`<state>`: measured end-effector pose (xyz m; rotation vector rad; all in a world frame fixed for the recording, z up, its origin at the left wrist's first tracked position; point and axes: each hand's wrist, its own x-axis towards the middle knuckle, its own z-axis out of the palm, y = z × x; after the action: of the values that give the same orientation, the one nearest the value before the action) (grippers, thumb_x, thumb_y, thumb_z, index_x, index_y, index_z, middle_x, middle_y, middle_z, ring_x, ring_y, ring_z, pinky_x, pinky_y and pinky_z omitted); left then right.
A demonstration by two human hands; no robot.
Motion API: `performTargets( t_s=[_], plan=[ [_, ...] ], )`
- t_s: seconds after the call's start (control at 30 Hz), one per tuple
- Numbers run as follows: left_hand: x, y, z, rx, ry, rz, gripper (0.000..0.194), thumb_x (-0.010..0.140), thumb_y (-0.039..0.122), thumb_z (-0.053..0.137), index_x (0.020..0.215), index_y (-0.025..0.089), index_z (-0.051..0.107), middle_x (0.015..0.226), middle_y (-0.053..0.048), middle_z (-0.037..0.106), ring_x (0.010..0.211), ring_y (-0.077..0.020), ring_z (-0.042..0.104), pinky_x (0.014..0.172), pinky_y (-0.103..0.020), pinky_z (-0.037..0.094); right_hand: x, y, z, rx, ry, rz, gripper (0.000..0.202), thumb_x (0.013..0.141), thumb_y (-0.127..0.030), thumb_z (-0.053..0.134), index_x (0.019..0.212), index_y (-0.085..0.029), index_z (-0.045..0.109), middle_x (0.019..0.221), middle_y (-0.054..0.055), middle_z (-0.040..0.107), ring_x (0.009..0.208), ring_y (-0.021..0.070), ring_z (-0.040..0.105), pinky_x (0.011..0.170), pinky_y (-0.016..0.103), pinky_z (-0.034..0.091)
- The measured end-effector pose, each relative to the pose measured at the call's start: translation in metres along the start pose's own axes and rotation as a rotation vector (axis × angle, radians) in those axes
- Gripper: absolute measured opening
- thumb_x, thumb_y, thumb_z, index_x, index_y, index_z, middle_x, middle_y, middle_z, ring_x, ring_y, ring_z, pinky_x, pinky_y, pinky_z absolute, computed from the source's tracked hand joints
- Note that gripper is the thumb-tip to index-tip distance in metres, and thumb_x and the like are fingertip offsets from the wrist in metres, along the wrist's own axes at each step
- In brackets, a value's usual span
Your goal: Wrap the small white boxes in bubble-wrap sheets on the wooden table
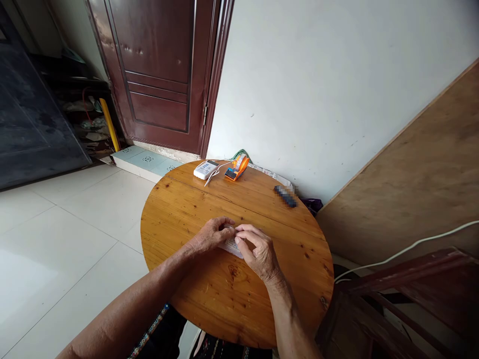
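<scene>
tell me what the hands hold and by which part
Apparently a pale item, left hand and right hand meeting at its far end; exact grip hidden.

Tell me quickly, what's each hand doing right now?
Left hand: closed on a small translucent item.
Right hand: curled at the same item; whether it grips cannot be told.

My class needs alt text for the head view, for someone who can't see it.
A bare left hand and right hand handle a small, pale, flat packet on a rounded brown wooden table. Beyond lie a white boxy device and an orange plastic tape dispenser.
</scene>
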<state>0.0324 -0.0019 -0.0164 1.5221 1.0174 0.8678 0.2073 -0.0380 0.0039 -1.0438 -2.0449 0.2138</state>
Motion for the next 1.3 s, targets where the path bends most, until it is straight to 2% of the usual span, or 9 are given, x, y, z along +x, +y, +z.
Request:
performTargets(
  t_s=[0.17, 0.3, 0.5, 0.73, 1.0, 1.3],
  plan=[
    [0.001, -0.003, 0.001, -0.024, 0.006, 0.010, 0.043, 0.080, 0.043, 0.062, 0.108, 0.010, 0.065, 0.084, -0.003, 0.064, 0.073, -0.0145, 0.054, 0.064, -0.024, 0.042, 0.000, -0.001, 0.000, 0.028, 0.009, 0.015, 0.015, 0.086, -0.019, 0.055, 0.080, -0.023, 0.068, 0.095, 0.006, 0.072, 0.089, 0.0205, 0.067, 0.082, 0.033, 0.052],
    [0.002, -0.006, 0.002, -0.052, -0.014, 0.023, 0.040, 0.078, 0.039, 0.062, 0.107, 0.011, 0.065, 0.085, -0.003, 0.064, 0.073, -0.0143, 0.055, 0.064, -0.024, 0.042, 0.001, -0.002, 0.000, 0.085, 0.051, 0.065, 0.014, 0.087, -0.020, 0.055, 0.078, -0.022, 0.065, 0.091, 0.005, 0.071, 0.087, 0.0192, 0.068, 0.081, 0.031, 0.052],
    [0.002, -0.003, 0.002, -0.035, -0.013, 0.008, 0.038, 0.078, 0.038, 0.062, 0.104, 0.011, 0.066, 0.085, -0.003, 0.065, 0.074, -0.0151, 0.057, 0.062, -0.023, 0.042, 0.000, 0.001, 0.005, 0.081, 0.060, 0.210, 0.012, 0.084, -0.022, 0.057, 0.092, -0.023, 0.066, 0.085, 0.001, 0.073, 0.078, 0.0179, 0.069, 0.075, 0.029, 0.054],
    [0.004, -0.008, 0.003, 0.006, -0.004, 0.051, 0.032, 0.080, 0.034, 0.060, 0.102, 0.011, 0.067, 0.082, -0.002, 0.066, 0.072, -0.0136, 0.055, 0.063, -0.022, 0.042, 0.001, 0.004, 0.011, 0.103, 0.031, 0.231, 0.021, 0.081, -0.023, 0.059, 0.102, -0.024, 0.065, 0.096, 0.004, 0.075, 0.087, 0.0190, 0.070, 0.082, 0.032, 0.055],
    [0.003, -0.010, 0.004, -0.080, -0.032, 0.038, 0.042, 0.080, 0.041, 0.062, 0.109, 0.011, 0.064, 0.090, -0.005, 0.067, 0.076, -0.0153, 0.058, 0.067, -0.024, 0.044, 0.002, 0.003, 0.007, 0.150, 0.025, 0.267, 0.015, 0.087, -0.025, 0.053, 0.095, -0.023, 0.066, 0.091, 0.002, 0.074, 0.083, 0.0180, 0.070, 0.079, 0.030, 0.056],
    [0.004, -0.013, 0.006, -0.056, -0.009, 0.071, 0.045, 0.081, 0.043, 0.063, 0.111, 0.010, 0.064, 0.089, -0.005, 0.068, 0.076, -0.0157, 0.059, 0.066, -0.024, 0.044, 0.002, 0.005, 0.012, 0.146, 0.062, 0.237, 0.019, 0.085, -0.020, 0.053, 0.100, -0.023, 0.065, 0.090, 0.003, 0.075, 0.083, 0.0176, 0.071, 0.079, 0.029, 0.057]
  ],
)
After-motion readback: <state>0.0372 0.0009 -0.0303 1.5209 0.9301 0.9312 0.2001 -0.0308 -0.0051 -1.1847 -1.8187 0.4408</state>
